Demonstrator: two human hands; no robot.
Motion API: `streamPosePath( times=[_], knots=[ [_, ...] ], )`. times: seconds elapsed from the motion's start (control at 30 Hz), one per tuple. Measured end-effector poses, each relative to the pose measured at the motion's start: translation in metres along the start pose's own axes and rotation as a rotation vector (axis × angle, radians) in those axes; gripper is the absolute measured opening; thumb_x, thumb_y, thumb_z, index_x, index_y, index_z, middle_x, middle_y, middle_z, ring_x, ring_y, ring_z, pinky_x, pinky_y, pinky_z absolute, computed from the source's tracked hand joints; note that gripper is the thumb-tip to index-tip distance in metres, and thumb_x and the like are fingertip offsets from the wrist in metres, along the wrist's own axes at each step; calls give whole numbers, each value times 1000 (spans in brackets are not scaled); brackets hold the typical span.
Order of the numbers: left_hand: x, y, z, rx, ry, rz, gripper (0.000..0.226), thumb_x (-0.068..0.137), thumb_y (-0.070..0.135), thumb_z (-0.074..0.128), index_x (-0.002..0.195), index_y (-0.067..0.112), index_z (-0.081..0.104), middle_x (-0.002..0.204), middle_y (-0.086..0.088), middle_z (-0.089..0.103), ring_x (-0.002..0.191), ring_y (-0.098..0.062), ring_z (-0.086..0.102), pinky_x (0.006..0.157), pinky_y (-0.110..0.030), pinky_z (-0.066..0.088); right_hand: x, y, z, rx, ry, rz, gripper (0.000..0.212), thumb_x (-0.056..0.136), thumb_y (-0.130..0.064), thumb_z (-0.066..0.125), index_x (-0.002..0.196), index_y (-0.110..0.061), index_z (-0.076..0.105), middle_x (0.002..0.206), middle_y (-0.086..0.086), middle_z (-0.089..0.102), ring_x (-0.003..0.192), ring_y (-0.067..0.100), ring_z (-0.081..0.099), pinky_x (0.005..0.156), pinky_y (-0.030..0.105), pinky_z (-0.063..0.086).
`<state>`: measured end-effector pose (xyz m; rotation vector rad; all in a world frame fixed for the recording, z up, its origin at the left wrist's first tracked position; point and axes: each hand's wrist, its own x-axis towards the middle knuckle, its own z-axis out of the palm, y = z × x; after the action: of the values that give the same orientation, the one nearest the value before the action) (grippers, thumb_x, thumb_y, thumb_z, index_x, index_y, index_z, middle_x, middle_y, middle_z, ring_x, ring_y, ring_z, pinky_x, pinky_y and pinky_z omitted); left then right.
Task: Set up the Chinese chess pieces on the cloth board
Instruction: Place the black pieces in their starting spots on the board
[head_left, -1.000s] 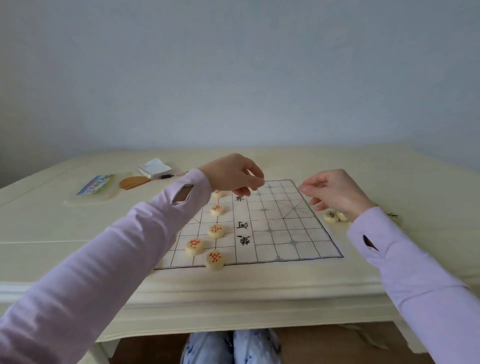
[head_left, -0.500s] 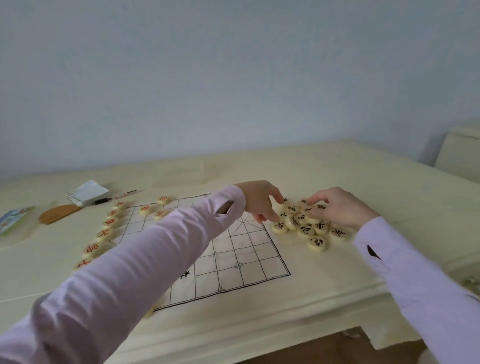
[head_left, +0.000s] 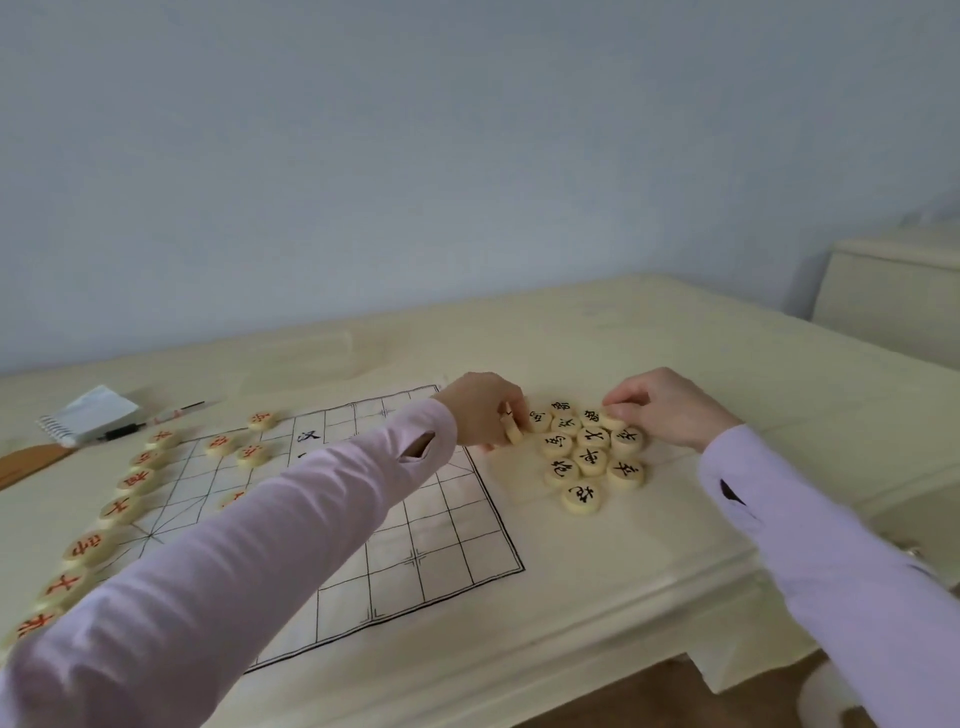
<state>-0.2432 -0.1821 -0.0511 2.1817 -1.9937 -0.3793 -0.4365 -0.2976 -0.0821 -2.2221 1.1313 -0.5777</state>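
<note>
A white cloth board (head_left: 415, 551) with a black grid lies on the cream table. Several red-lettered round pieces (head_left: 122, 506) line its left edge, and a few more (head_left: 253, 453) sit further in. To the right of the board lies a cluster of black-lettered pieces (head_left: 589, 460). My left hand (head_left: 480, 408) reaches across the board and pinches one black piece (head_left: 511, 430), tilted on edge, at the cluster's left side. My right hand (head_left: 662, 408) has its fingers curled on a piece (head_left: 613, 420) at the cluster's far right edge.
A spiral notepad (head_left: 85, 415), a pen (head_left: 156, 418) and a brown wooden object (head_left: 26, 465) lie at the table's back left. A cream cabinet (head_left: 893, 291) stands at the right. The table's front edge (head_left: 571, 649) runs close below the board.
The view has swung right from the board's left half to the black pieces. Both hands moved onto the cluster; my left hand has lifted one piece onto its edge.
</note>
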Motion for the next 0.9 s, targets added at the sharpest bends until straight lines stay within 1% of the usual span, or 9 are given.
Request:
streamPosePath(
  times=[0.07, 0.13, 0.27, 0.4, 0.47, 0.67, 0.77, 0.87, 0.9],
  knots=[
    [2, -2, -4, -3, -44, -21, 35, 82, 3, 44, 92, 27, 67, 103, 8, 67, 71, -11, 61, 62, -16, 42, 2, 3, 0, -10, 45, 20, 19, 86, -14, 65, 104, -10, 71, 109, 8, 69, 108, 22, 61, 95, 27, 41],
    [3, -2, -8, -36, -82, -57, 39, 82, 1, 38, 88, 27, 67, 92, 17, 66, 74, -9, 65, 63, -15, 42, 5, 6, 0, -25, 87, 55, 23, 87, -13, 63, 109, -10, 69, 113, 8, 68, 111, 22, 59, 93, 23, 39],
    [7, 1, -9, -164, -121, -88, 39, 82, 1, 38, 83, 28, 65, 101, -2, 72, 78, -11, 69, 90, -24, 44, 10, 12, 4, 10, 126, 75, 24, 89, -15, 59, 111, -9, 68, 112, 10, 67, 111, 24, 59, 93, 25, 40],
    [17, 4, -12, -156, -4, -83, 39, 86, -3, 36, 91, 23, 64, 106, 3, 61, 85, -21, 72, 85, -31, 51, 12, 17, 4, 117, -7, 74, 34, 83, -32, 68, 112, -14, 65, 105, 6, 63, 102, 20, 59, 100, 34, 42],
    [24, 3, -15, -134, 74, -83, 40, 87, -5, 36, 97, 20, 66, 104, 3, 60, 87, -21, 70, 77, -27, 51, 14, 21, 3, 108, -63, 74, 40, 80, -28, 73, 116, -16, 63, 104, 4, 58, 99, 16, 56, 102, 32, 41],
    [42, -8, -25, -39, 237, -129, 41, 88, -6, 41, 116, 14, 64, 116, -6, 61, 107, -24, 58, 87, -27, 46, 24, 30, 5, 105, 34, 62, 27, 83, -23, 68, 109, -18, 69, 97, 1, 60, 94, 15, 56, 98, 31, 42],
    [53, -19, -24, -70, 189, -199, 42, 88, -5, 40, 117, 15, 63, 112, -8, 64, 100, -25, 62, 89, -31, 50, 25, 36, 3, 113, 43, 35, 28, 86, -18, 66, 113, -13, 66, 97, 2, 59, 94, 15, 54, 98, 32, 42],
    [60, -24, -21, -118, 78, -250, 35, 88, 2, 45, 117, 17, 59, 97, -8, 71, 77, -17, 67, 77, -26, 51, 25, 36, 3, 104, 19, 8, 33, 90, -16, 61, 122, -6, 61, 104, 5, 59, 98, 13, 53, 100, 31, 40],
    [62, -24, -19, -124, 44, -242, 32, 89, 7, 50, 119, 17, 57, 96, -8, 72, 73, -15, 66, 79, -26, 50, 24, 35, 2, 120, -2, 13, 36, 90, -18, 61, 123, -6, 59, 106, 5, 58, 99, 13, 52, 100, 30, 39]
  ],
)
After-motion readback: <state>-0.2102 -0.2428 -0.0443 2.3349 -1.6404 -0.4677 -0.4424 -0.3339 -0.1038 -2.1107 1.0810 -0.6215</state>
